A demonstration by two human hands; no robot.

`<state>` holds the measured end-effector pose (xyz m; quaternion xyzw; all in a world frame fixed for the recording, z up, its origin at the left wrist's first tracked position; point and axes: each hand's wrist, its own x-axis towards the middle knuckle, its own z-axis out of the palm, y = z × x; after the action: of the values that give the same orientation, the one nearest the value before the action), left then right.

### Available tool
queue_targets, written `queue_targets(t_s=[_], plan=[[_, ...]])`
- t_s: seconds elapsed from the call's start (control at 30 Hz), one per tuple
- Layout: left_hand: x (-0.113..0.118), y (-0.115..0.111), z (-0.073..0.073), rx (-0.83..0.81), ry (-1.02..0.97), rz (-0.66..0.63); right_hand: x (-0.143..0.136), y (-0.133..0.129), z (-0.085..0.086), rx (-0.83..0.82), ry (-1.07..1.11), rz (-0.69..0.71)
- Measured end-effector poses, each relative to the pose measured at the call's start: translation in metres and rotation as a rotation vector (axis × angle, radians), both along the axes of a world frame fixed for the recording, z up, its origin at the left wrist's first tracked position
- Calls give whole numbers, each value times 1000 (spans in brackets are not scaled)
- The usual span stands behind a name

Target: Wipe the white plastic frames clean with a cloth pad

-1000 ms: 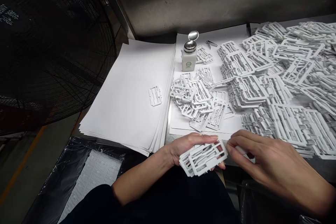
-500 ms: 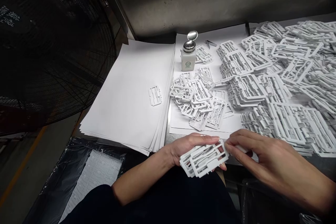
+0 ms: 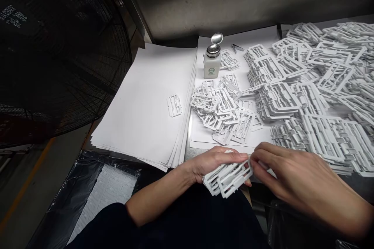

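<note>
My left hand (image 3: 212,163) is closed round a small stack of white plastic frames (image 3: 214,181), thumb along the upper edge, other fingers mostly hidden beneath. The uppermost white plastic frame (image 3: 235,179) sits askew on the others, its long openings facing up. At its right end my right hand (image 3: 289,175) is closed, thumb and forefinger pinching the corner. A bit of something white (image 3: 271,172) shows under the right fingers; its kind is unclear. Just beyond the hands lies a loose heap of similar frames (image 3: 223,105).
Large piles of frames (image 3: 321,124) cover the right side. A white pump bottle (image 3: 212,64) with its metal lid raised stands behind the heap, near a nail clipper (image 3: 237,48). One frame (image 3: 174,105) lies on the paper stack (image 3: 140,105). A fan (image 3: 58,58) is at left.
The uppermost frame has tilted slightly more and slid a little toward the lower right on the stack. Both hands keep nearly the same place; the view has shifted slightly.
</note>
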<state>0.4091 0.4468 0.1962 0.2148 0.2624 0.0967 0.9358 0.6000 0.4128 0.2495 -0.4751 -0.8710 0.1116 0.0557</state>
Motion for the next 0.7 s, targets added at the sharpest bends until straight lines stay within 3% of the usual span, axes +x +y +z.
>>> queue_targets(t_s=[0.23,0.43,0.6,0.7], plan=[[-3,4,-8,-187,-175,-71,18,-12,-7,-127,155,-112],[-6,6,-14,-289,-220,-59,30,-27,-12,-166,323,-266],[-4,4,-16,-337,-249,-46,15,-31,-9,-124,513,-422],[-1,2,-14,-287,-253,-24,-1,-29,-9,-3,590,-411]])
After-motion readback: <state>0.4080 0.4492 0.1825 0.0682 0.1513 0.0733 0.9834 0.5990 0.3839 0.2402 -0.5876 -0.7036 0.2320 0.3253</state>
